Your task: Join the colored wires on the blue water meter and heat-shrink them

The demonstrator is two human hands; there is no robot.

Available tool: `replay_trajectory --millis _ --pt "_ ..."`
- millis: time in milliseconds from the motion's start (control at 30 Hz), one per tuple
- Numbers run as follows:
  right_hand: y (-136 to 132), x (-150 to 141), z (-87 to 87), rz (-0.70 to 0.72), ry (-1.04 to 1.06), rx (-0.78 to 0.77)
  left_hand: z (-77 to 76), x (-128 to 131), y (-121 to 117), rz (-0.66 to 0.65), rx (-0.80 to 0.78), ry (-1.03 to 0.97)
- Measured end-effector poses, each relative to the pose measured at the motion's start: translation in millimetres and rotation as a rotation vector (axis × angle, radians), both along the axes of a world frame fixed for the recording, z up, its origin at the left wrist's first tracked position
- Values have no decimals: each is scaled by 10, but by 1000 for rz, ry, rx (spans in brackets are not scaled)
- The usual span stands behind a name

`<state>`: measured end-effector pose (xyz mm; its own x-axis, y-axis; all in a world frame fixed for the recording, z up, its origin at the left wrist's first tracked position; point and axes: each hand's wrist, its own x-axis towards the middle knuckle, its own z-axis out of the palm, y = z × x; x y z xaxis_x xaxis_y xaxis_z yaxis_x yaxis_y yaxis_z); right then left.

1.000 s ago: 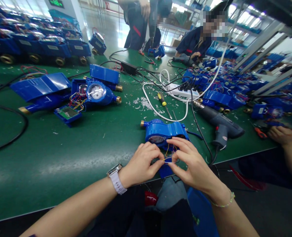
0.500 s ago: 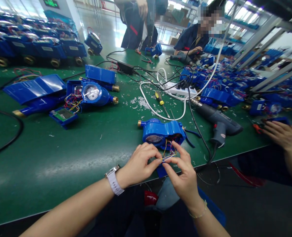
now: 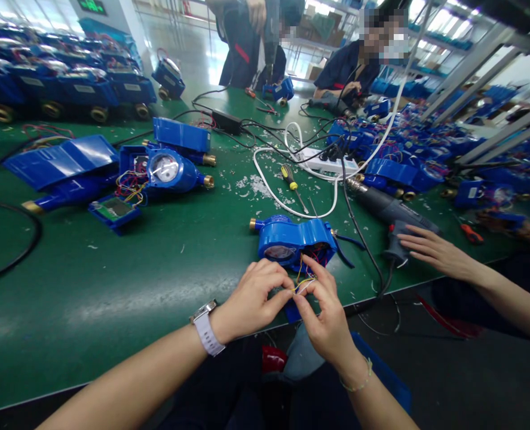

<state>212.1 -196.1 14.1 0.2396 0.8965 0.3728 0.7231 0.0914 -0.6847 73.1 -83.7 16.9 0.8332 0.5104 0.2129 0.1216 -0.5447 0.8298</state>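
A blue water meter [image 3: 287,236] with brass ends lies near the table's front edge, its housing open on the right side. Thin yellow and white wires [image 3: 304,284] come out of that opening. My left hand [image 3: 262,292] pinches the wire ends between thumb and forefinger. Close against it, my right hand [image 3: 325,307] holds the same wires in a pinch, with its other fingers near the opening. Below the wires a blue cover [image 3: 293,312] is partly hidden by my hands.
A co-worker's hand [image 3: 439,254] reaches the heat gun [image 3: 394,212] on the right. A screwdriver [image 3: 291,182], a white power strip [image 3: 330,161] and cables lie beyond the meter. More meters [image 3: 170,170] stand left; an orange-handled tool [image 3: 472,234] lies right.
My right hand has shifted slightly left, closer to my left hand, along the wires. The co-worker's hand has come in from the right to the heat gun's handle.
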Motion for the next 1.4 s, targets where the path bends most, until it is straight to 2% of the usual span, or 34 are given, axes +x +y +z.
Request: replay_trajectory --millis 267,467,633,833,1033,1200,1400 --pt "-26 109 94 108 -159 -102 21 12 -11 -24 38 28" --pt "-23 228 212 158 -211 -123 24 0 -7 -19 53 17" --pt "-55 317 309 75 -203 -53 21 -13 34 4 8 27" --pt "-5 180 268 137 -313 118 21 9 19 -5 -10 20" --pt "64 167 220 128 -390 101 5 2 23 -13 -7 37" --pt "76 140 226 127 -322 90 12 0 19 -21 1 46" --pt "61 43 133 39 -9 35 8 14 9 -24 -7 38"
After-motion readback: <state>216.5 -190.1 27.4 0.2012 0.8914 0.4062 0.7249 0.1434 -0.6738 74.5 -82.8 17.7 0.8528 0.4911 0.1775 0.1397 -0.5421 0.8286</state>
